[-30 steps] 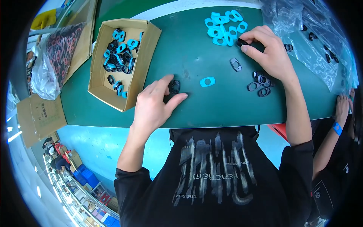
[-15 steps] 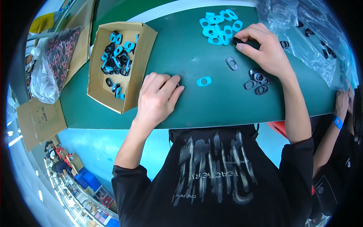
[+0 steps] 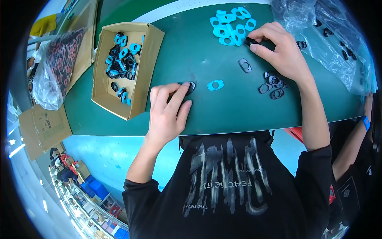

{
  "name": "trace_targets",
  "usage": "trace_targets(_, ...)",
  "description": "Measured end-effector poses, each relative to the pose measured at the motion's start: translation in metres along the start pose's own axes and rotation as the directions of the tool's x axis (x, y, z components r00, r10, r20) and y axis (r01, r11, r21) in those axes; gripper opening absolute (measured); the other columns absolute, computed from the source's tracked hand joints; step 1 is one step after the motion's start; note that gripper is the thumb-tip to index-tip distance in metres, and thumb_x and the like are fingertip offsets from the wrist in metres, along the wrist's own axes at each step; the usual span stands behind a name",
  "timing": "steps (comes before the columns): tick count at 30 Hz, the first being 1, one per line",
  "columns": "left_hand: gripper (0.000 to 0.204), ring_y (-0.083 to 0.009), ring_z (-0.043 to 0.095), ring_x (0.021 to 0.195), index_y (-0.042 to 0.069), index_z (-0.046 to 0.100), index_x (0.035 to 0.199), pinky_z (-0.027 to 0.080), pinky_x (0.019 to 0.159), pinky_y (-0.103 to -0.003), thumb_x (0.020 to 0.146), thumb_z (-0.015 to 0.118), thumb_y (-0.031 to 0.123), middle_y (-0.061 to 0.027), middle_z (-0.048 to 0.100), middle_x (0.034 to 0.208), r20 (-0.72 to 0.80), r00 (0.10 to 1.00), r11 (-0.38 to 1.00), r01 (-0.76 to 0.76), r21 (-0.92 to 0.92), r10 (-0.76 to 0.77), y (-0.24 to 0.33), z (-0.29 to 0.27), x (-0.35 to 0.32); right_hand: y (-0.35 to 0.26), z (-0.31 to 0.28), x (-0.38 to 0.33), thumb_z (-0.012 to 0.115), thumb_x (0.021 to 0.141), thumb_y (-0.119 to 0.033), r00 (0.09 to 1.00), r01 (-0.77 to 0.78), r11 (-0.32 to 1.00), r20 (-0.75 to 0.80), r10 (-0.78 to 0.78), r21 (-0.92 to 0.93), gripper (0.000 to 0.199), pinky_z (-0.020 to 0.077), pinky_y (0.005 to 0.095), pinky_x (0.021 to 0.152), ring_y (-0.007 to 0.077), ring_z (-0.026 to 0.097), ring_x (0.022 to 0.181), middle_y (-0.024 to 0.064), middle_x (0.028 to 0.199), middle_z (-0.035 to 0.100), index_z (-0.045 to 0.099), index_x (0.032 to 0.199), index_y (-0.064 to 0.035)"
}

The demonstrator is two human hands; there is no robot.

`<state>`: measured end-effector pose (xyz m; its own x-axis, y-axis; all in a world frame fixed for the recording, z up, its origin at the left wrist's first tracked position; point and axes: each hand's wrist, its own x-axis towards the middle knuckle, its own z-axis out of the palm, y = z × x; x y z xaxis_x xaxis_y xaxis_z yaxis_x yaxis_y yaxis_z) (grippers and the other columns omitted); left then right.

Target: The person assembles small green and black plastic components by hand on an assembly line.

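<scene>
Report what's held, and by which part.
Right hand pinches a black piece, left end exposed, gripped part hidden. Left hand partly covers a black oval part; hold unclear.

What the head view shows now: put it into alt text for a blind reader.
A person's left hand has fingertips at a black part on a green table; the right hand pinches a black piece near piled turquoise rings. At left, a cardboard box holds turquoise and black parts.

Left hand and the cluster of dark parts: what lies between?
Head view: between the left hand and the cluster of dark parts lie a turquoise ring and, at the hand, a black piece. A lone dark part lies further forward.
</scene>
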<state>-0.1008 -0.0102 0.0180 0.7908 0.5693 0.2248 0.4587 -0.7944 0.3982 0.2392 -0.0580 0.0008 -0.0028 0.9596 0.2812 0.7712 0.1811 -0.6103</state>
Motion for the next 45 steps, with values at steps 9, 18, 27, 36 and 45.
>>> trace_targets(9,0.033,-0.0295,0.057,0.088,0.0,0.072,0.111,0.049,0.078,-0.039,0.079,0.079,0.005,-0.0112,0.061,0.097,0.003,1.0,0.997,0.016,-0.075,-0.016,0.011,0.003,0.022,0.004,0.004,-0.002,0.073,0.086,-0.013,0.999,-0.012,0.998,-0.03,0.014,0.056,0.021,0.047,0.0351,0.085,0.023,0.057,0.092,0.0064,0.092,0.064,0.069,0.103,-0.0009)
trace_targets(18,0.029,-0.0284,0.06,0.08,0.002,0.069,0.095,0.049,0.073,-0.039,0.073,0.086,0.006,-0.0087,0.065,0.087,-0.097,0.995,0.987,-0.052,-0.151,0.038,-0.002,0.01,0.009,0.005,0.002,-0.003,0.072,0.087,-0.013,1.0,-0.023,0.999,-0.015,0.024,0.047,0.021,0.0476,0.0352,0.085,0.0229,0.058,0.093,0.0065,0.093,0.064,0.069,0.104,-0.0009)
trace_targets(27,0.034,-0.0292,0.059,0.089,0.001,0.069,0.101,0.047,0.077,-0.04,0.071,0.083,0.003,-0.0102,0.063,0.098,-0.018,0.997,0.993,-0.081,-0.083,0.08,0.007,-0.006,0.02,0.005,0.002,-0.003,0.072,0.088,-0.014,1.0,-0.011,0.999,-0.011,0.012,0.04,0.021,0.0481,0.0353,0.085,0.0234,0.059,0.094,0.007,0.093,0.065,0.069,0.104,-0.001)
trace_targets(36,0.031,-0.0297,0.059,0.086,0.001,0.069,0.101,0.047,0.077,-0.041,0.072,0.081,0.0,-0.0101,0.062,0.094,-0.035,0.989,0.968,-0.15,-0.199,0.146,0.025,0.014,0.051,0.003,0.002,-0.003,0.072,0.088,-0.014,0.999,-0.028,0.998,-0.017,0.029,0.054,0.02,0.0487,0.0356,0.085,0.0234,0.06,0.093,0.0077,0.092,0.065,0.07,0.104,-0.0023)
trace_targets(45,0.027,-0.0298,0.06,0.088,0.0,0.071,0.098,0.049,0.08,-0.04,0.073,0.081,0.0,-0.0109,0.063,0.094,0.044,0.993,0.974,-0.102,-0.2,0.113,0.02,0.02,0.056,0.004,0.002,-0.004,0.072,0.088,-0.014,0.999,0.005,0.999,-0.041,-0.003,0.049,0.019,0.0492,0.0368,0.086,0.0244,0.06,0.094,0.0077,0.093,0.065,0.07,0.104,-0.0035)
